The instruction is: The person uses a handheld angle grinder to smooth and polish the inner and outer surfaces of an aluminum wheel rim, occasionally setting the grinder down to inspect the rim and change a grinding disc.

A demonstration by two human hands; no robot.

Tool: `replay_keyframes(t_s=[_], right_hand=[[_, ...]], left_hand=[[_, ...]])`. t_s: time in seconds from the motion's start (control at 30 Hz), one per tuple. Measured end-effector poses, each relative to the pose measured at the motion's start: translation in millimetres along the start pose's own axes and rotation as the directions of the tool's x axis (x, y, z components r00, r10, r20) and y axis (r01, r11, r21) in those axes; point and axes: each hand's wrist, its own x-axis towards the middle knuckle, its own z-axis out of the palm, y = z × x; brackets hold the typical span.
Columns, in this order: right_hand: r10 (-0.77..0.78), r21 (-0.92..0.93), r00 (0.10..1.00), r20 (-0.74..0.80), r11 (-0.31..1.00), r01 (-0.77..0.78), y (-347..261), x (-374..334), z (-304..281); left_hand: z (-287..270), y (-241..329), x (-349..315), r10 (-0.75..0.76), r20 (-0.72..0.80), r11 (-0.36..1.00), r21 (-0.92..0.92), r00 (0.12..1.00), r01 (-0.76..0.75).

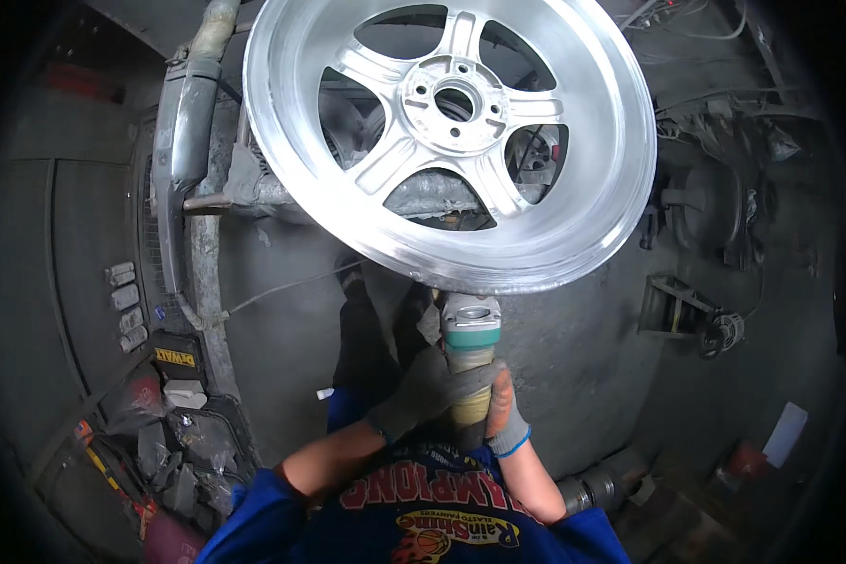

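Observation:
A bare silver alloy wheel [559, 246] with five spokes fills the upper middle, its face tilted toward me. Just below its near edge is an angle grinder [473, 338] with a silver head, a green band and a yellow, tape-like wrapped body. My left hand [434, 383], in a dirty grey glove, wraps the body from the left. In a grey glove with an orange-brown palm and blue cuff, my right hand [506, 414] grips it from the right, lower down. The grinder's disc is hidden, so I cannot tell whether it touches the wheel.
A grimy metal frame [190, 141] stands left of and behind the wheel. Open tool cases [221, 428] and plastic bags lie at lower left. A small metal stand [672, 305] is on the right floor, with cables and hanging parts [733, 202] above. A dark cylinder [592, 491] sits at lower right.

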Motion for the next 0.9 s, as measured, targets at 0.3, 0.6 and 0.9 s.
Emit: replay_keyframes(t_s=[0.3, 0.6, 0.9], right_hand=[[0.02, 0.067, 0.999, -0.03, 0.998, -0.018, -13, -2, -2], [0.054, 0.073, 0.998, -0.031, 0.996, -0.051, -27, -7, -11], [0.049, -0.033, 0.999, 0.01, 0.998, -0.049, -24, -3, -16]], left_hand=[[16, 0, 7, 0.016, 0.002, 0.969, -0.247, 1.0, -0.015], [19, 17, 17, -0.383, 0.212, 0.9, -0.135, 0.899, 0.415], [26, -7, 13, 0.01, -0.009, 0.973, -0.229, 1.0, -0.012]])
